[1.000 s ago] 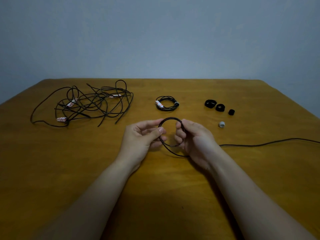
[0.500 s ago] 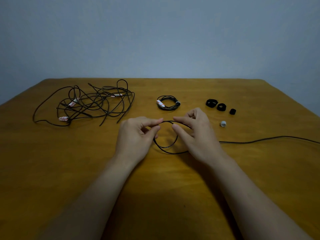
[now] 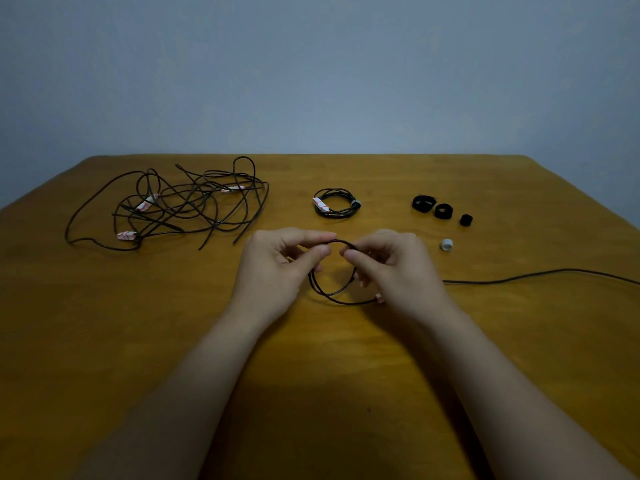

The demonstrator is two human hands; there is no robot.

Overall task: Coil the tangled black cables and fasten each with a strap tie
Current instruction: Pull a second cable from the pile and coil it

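A thin black cable loop [image 3: 332, 292] hangs between my two hands over the middle of the wooden table [image 3: 104, 341]. My left hand [image 3: 277, 268] pinches the top of the loop between thumb and forefinger. My right hand [image 3: 394, 268] pinches it just to the right, fingers curled. The cable's free length [image 3: 540, 276] trails right, off the frame. A tangled heap of black cables [image 3: 180, 206] with white-and-red tags lies at the back left. One coiled, tied cable [image 3: 336, 203] lies behind my hands.
Three rolled black strap ties [image 3: 423, 204] [image 3: 443, 211] [image 3: 466, 220] lie in a row at the back right. A small white strap roll [image 3: 447, 244] sits just right of my right hand. A blue-grey wall stands behind the table's far edge.
Both hands have drawn together at the top of the loop, and another turn of cable now lies in the coil. The trailing cable has shifted slightly on the table.
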